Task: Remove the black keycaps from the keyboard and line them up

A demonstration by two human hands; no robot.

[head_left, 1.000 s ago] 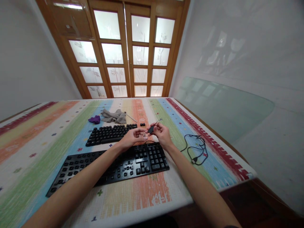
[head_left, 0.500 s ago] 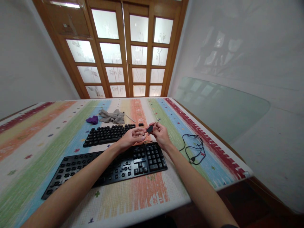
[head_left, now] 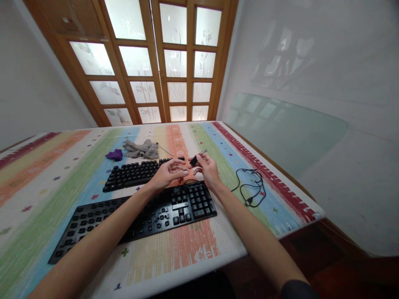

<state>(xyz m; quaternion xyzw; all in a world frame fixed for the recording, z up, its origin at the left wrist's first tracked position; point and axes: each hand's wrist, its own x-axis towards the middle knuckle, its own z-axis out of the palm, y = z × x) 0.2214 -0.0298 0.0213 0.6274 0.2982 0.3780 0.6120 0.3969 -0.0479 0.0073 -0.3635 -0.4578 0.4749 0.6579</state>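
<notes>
small black piece point(head_left: 193, 161) pinched in right hand point(head_left: 208, 170), left hand point(head_left: 166, 174) curled just beside, its hold unclear, keyboard point(head_left: 160, 214) below both, partly hidden by left forearm point(head_left: 118, 226)

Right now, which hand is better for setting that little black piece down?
The right hand, I'd say: its fingers hold the small black piece. The left hand is close by, but I can't tell whether it touches the piece.

Head-worn view; forward and downward
</notes>
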